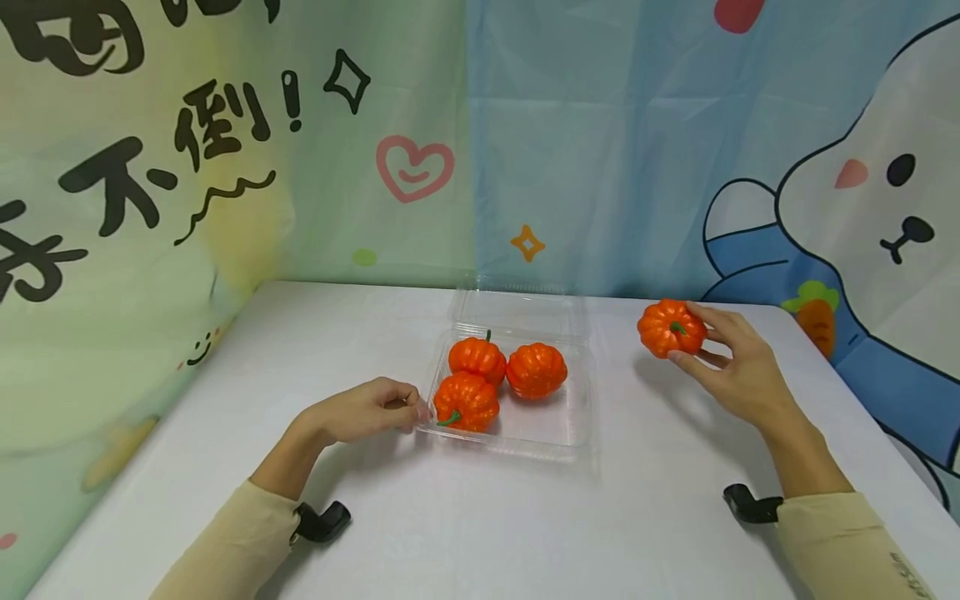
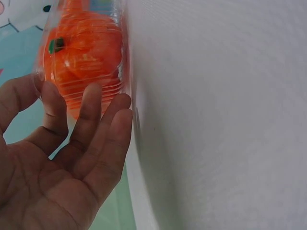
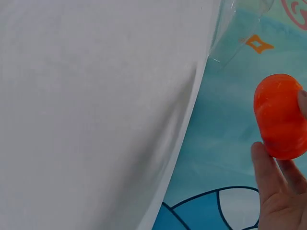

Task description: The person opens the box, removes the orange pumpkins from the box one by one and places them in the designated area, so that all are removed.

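Within the right grip (image 1: 738, 368) is one pumpkin (image 1: 662, 329).

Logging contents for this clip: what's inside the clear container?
The clear container holds three orange pumpkins, two at left, one farther right. Their undersides, and anything beneath them, are hidden.

We count four orange pumpkins (image 1: 467, 402): three inside one clear container (image 1: 543, 423), one at its two o'clock. We see one left hand (image 1: 367, 409) at the container's nine o'clock, one right hand (image 1: 738, 367) at three, two black wrist mounts (image 1: 326, 523) at eight and four, two beige sleeves (image 1: 232, 546), one white counter (image 1: 637, 508) and one printed backdrop (image 1: 585, 167).
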Motion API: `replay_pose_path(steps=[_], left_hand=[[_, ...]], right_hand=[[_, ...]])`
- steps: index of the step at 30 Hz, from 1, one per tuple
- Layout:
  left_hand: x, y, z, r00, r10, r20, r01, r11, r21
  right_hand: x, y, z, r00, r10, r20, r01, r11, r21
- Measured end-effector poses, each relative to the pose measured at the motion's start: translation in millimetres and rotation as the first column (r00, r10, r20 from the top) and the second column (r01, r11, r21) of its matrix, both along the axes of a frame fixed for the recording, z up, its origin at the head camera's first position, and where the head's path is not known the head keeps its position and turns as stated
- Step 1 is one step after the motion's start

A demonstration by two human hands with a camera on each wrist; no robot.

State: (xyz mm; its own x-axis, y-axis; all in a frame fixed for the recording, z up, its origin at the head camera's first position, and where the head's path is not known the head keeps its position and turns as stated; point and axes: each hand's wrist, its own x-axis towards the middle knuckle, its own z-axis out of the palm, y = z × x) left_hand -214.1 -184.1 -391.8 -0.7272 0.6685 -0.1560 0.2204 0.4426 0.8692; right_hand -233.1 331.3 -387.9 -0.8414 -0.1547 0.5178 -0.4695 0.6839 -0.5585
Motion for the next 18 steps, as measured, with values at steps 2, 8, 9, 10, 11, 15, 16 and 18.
replay_pose_path(steps=[2,8,9,10,11,15,16,18], left_hand=[[0.1,0.1,0.6,1.000,0.000,0.000,0.000,1.000,-0.004],[1.2,0.2,1.2,1.000,-0.002,0.015,0.002,1.000,0.008],[1.2,0.0,1.0,1.000,-0.004,0.020,0.004,1.000,0.014],[1.2,-0.1,0.8,1.000,-0.007,0.023,0.006,1.000,0.018],[1.4,-0.2,0.7,1.000,-0.008,0.025,0.007,1.000,0.021],[1.6,-0.7,0.9,1.000,-0.009,0.025,0.009,1.000,0.022],[1.6,-0.7,1.1,1.000,-0.010,0.025,0.009,1.000,0.021],[1.7,-0.6,1.4,1.000,-0.011,0.025,0.010,1.000,0.020]], right_hand=[[-0.9,2.0,-0.4,1.000,-0.014,0.015,0.014,1.000,0.014],[-1.0,8.6,0.4,0.993,-0.074,0.096,0.069,0.996,0.051],[-0.8,10.5,0.1,0.990,-0.087,0.108,0.083,0.995,0.049],[-0.7,12.5,-0.4,0.988,-0.103,0.119,0.098,0.994,0.050],[-0.8,14.5,-0.5,0.985,-0.118,0.129,0.112,0.992,0.051],[-2.1,23.5,-1.4,0.967,-0.182,0.176,0.168,0.981,0.096],[-2.4,25.5,-1.9,0.962,-0.200,0.188,0.180,0.977,0.115],[-3.0,28.9,-2.8,0.949,-0.227,0.219,0.199,0.970,0.143]])
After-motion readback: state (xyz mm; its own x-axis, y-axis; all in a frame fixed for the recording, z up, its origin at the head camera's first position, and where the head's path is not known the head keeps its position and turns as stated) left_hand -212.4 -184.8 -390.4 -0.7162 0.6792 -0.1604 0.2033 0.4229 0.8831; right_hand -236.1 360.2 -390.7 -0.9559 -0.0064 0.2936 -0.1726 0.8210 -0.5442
